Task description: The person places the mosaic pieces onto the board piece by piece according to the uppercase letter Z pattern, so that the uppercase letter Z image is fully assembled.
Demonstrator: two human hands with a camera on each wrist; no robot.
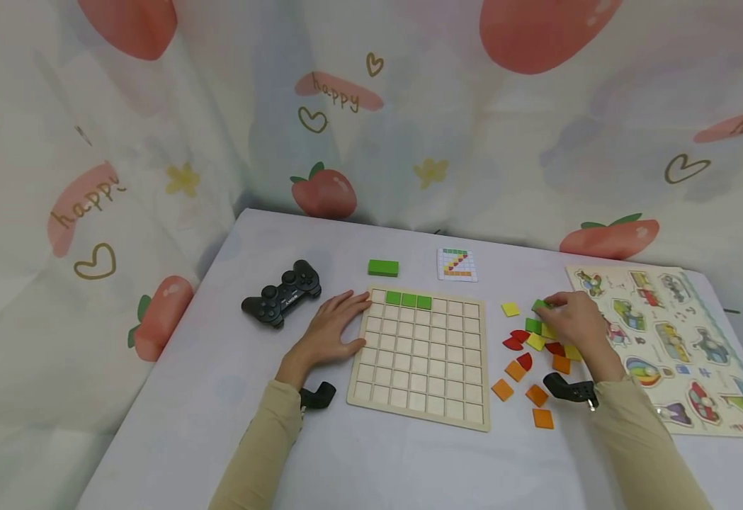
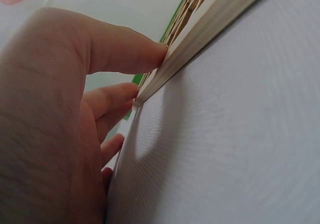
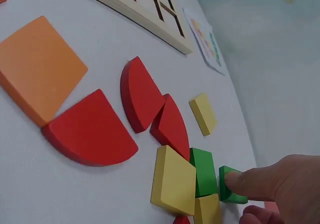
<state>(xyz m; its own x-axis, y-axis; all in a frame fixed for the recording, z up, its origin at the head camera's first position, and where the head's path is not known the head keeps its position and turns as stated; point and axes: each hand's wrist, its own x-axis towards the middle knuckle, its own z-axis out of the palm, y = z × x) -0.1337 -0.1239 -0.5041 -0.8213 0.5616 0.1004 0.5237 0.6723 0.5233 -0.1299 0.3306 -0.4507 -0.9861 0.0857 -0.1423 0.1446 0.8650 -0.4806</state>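
Observation:
A wooden grid board (image 1: 418, 361) lies on the table, with three green square tiles (image 1: 409, 300) side by side in its top row. My left hand (image 1: 329, 333) rests at the board's left edge, fingers spread; in the left wrist view the thumb (image 2: 135, 51) touches the wooden rim. To the right of the board, my right hand (image 1: 576, 322) holds a green tile (image 3: 231, 189) at the back of the loose pieces, a fingertip against its face. Another green tile (image 3: 203, 173), yellow tiles (image 3: 175, 181) and red quarter-round pieces (image 3: 95, 129) lie close by.
Several orange tiles (image 1: 542, 418) lie nearer the front. A pattern card (image 1: 457, 265) and a green block (image 1: 383, 268) sit behind the board. A black game controller (image 1: 283, 292) is at the left, a picture puzzle board (image 1: 677, 347) at the right under the right forearm.

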